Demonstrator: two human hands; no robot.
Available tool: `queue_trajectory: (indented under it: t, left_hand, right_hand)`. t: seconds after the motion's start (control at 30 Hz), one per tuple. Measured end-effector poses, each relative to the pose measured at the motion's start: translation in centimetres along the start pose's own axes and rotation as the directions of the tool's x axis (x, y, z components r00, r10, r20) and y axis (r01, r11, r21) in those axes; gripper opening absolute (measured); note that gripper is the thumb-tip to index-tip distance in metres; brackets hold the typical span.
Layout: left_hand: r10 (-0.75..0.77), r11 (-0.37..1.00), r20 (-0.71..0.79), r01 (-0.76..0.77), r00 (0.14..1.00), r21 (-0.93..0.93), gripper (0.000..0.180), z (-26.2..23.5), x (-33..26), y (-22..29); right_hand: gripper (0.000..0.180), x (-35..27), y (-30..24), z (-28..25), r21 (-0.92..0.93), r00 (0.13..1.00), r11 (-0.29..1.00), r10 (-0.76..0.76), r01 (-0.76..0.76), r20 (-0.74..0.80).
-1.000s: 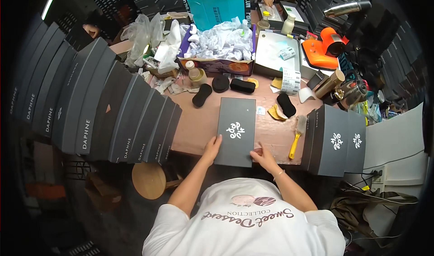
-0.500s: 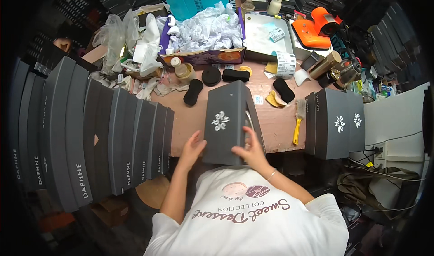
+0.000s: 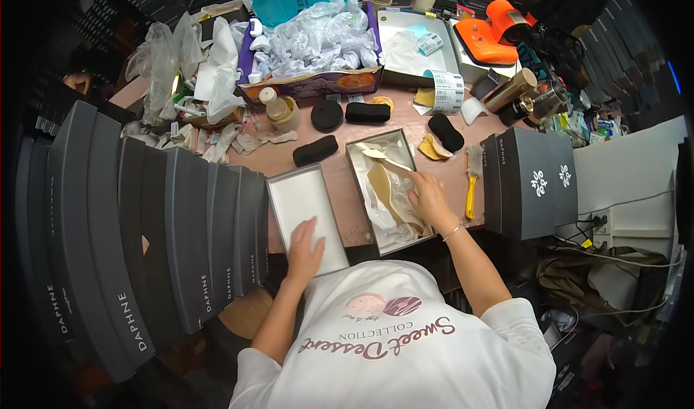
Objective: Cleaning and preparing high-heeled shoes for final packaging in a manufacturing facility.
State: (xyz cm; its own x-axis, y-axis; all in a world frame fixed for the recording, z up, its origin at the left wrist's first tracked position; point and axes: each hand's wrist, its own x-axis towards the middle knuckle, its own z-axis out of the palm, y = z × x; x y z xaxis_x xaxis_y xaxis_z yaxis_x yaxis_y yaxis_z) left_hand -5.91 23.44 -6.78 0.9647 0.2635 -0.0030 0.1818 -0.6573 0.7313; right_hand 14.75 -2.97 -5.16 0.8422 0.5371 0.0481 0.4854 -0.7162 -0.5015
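An opened grey shoe box [image 3: 351,165] stands on the table in front of me, with a pair of beige women's shoes [image 3: 384,192] and crumpled clear wrapping [image 3: 405,232] inside. My right hand [image 3: 431,205] reaches over the box's right wall, its fingers closed on the edge of the upper shoe. To the left lies the box lid [image 3: 298,196], white inside facing up, its near end over the table's front edge. My left hand [image 3: 306,248] rests on the lid's inside with fingers spread, holding nothing. The underside of my right fingers is hidden.
Upright shoe boxes [image 3: 184,228] line the left; more boxes [image 3: 531,185] stand right beside a yellow-handled brush [image 3: 470,185]. Behind are black pads [image 3: 315,151], a round black tin [image 3: 327,116], a pump bottle [image 3: 278,111], a carton of crumpled paper [image 3: 311,84] and an orange device [image 3: 486,40].
The closed, tilted box now lies opened on the table. Its lid is off, turned inside up on the left. My right hand has gone into the box; one black pad has turned.
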Motion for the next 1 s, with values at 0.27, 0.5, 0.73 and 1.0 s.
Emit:
queue_trajectory:
  t: [0.27,0.5,0.73,1.0]
  left_hand:
    - [0.214,0.899,0.552,-0.383,0.806,0.211,0.035,11.3,6.5,9.7]
    - [0.164,0.961,0.432,-0.242,0.887,0.131,0.027,10.0,7.9,7.7]
    - [-0.141,0.749,0.156,0.208,0.978,-0.629,0.026,2.8,13.1,5.4]
    - [0.666,0.593,0.229,-0.690,0.710,0.415,0.076,-7.3,15.6,15.8]
  right_hand:
    - [0.015,7.1,3.5,4.9,-0.256,0.969,0.962,-0.033,0.097,0.244]
    - [0.028,7.5,3.0,-4.5,0.743,0.951,0.615,0.038,-0.264,0.307]
    - [0.029,4.9,1.4,-7.0,0.888,0.910,0.274,-0.091,-0.369,0.406]
    - [0.025,4.3,-0.5,-4.7,0.722,0.729,0.137,0.004,-0.678,0.684]
